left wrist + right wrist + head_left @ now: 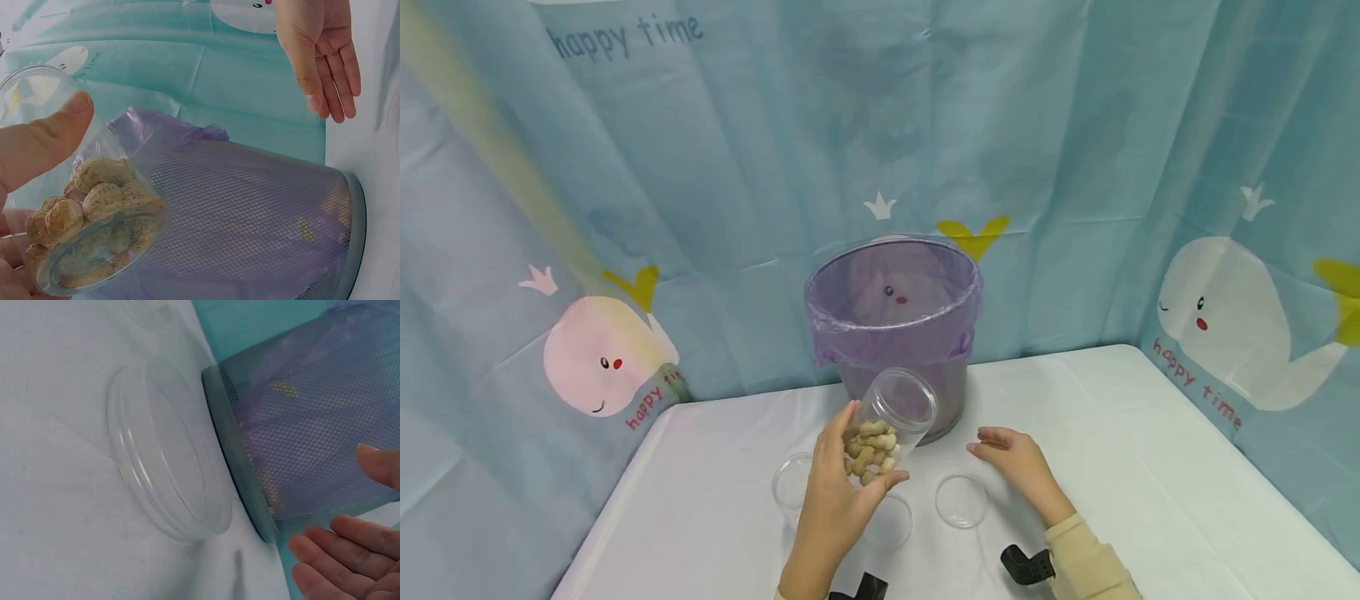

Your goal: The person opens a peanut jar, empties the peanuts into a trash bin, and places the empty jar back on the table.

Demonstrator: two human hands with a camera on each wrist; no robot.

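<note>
My left hand (pixel 833 500) grips a clear plastic jar (pixel 904 402) with its thumb on one side and fingers on the other. Peanuts in their shells (pixel 870 450) fill the lower part of the jar. It is tilted, its open mouth pointing up and right in front of the mesh bin (pixel 943 383). To the right, my right hand (pixel 1018 467) is held over the white table with nothing in it, fingers loosely extended. Below it lies a clear round lid (pixel 961 500), which the right wrist view shows close to the bin's base.
A purple bag (pixel 895 337) lines the bin and folds over its rim. Two more clear round plastic pieces (pixel 889 523) lie on the table (pixel 692 500) near my left hand, partly hidden by it. A blue printed curtain (pixel 737 167) hangs behind the table.
</note>
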